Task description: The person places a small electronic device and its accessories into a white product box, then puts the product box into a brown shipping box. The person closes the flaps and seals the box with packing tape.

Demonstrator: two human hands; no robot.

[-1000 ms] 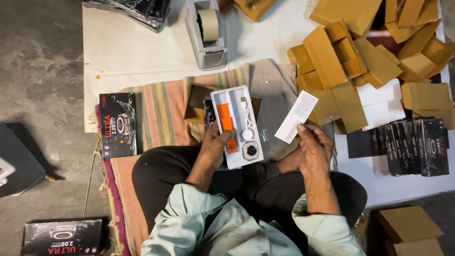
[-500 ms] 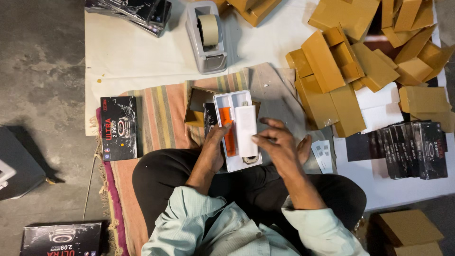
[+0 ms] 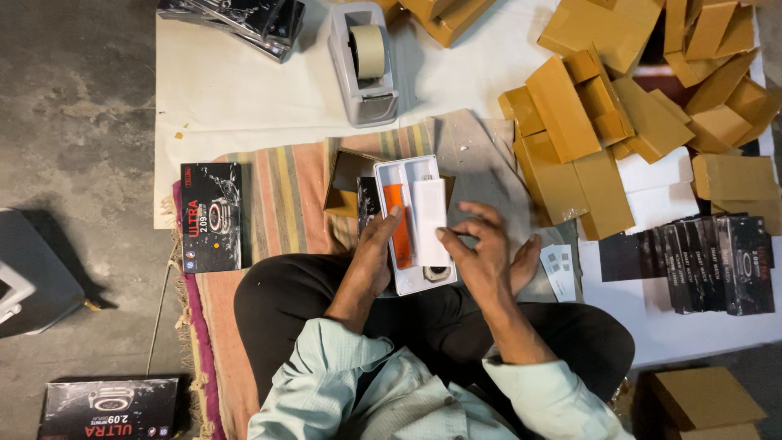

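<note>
At frame centre, the left hand (image 3: 376, 253) grips the white tray (image 3: 414, 224) (orange strap inside) by its left edge — the right hand (image 3: 481, 253), fingers spread, touches its white insert. Beyond: tape dispenser (image 3: 364, 61), brown cartons (image 3: 586, 122).

1. I see my left hand (image 3: 376, 253) gripping the left edge of a white tray (image 3: 414, 224) that holds an orange strap (image 3: 398, 224).
2. My right hand (image 3: 485, 254) rests its fingertips on a white booklet (image 3: 429, 222) lying in the tray.
3. A tape dispenser (image 3: 365, 61) stands on the white sheet (image 3: 236, 98) beyond.
4. Brown cardboard boxes (image 3: 586, 130) are piled to the right; a black box (image 3: 211, 217) lies to the left on the striped mat (image 3: 281, 204).
</note>
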